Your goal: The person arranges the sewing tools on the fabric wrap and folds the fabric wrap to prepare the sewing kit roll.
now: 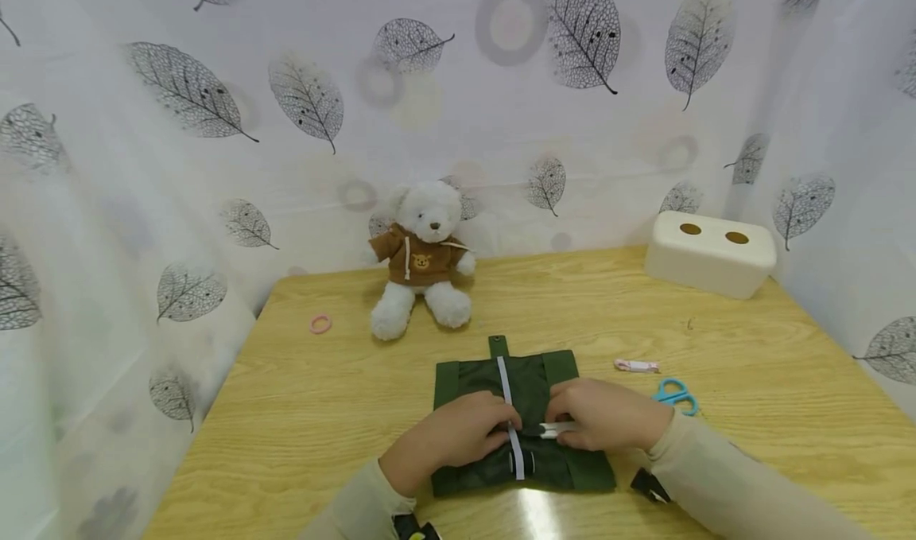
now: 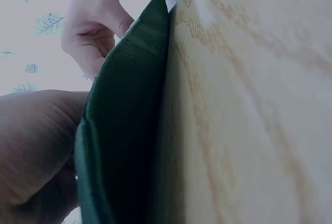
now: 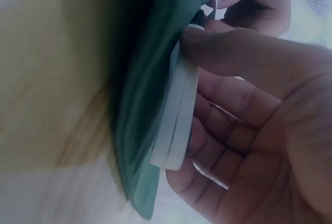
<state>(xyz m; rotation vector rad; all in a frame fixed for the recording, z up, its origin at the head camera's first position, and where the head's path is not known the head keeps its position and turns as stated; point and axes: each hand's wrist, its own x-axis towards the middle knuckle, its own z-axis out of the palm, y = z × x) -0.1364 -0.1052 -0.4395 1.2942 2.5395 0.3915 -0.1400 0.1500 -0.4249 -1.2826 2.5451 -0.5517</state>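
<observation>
A dark green cloth organizer (image 1: 472, 377) lies unfolded on the table, with a white elastic strip (image 1: 505, 377) running down its middle. My left hand (image 1: 468, 429) pinches the strip near its center. From the right, my right hand (image 1: 601, 414) grips a slim white two-part tool (image 3: 178, 112) with a black end, its exact kind unclear. The black end points toward the strip, close to the left fingertips. Below the left hand, a small spool (image 1: 528, 464) with dark thread sits under the strip. In the left wrist view the organizer's edge hides much of the work.
Blue-handled scissors (image 1: 674, 395) and a pink-and-white bundle (image 1: 636, 366) lie right of the organizer. Behind it sits a white teddy bear (image 1: 424, 266) in a brown hoodie. A pink ring (image 1: 320, 324) lies at left, a cream box (image 1: 708, 255) at back right.
</observation>
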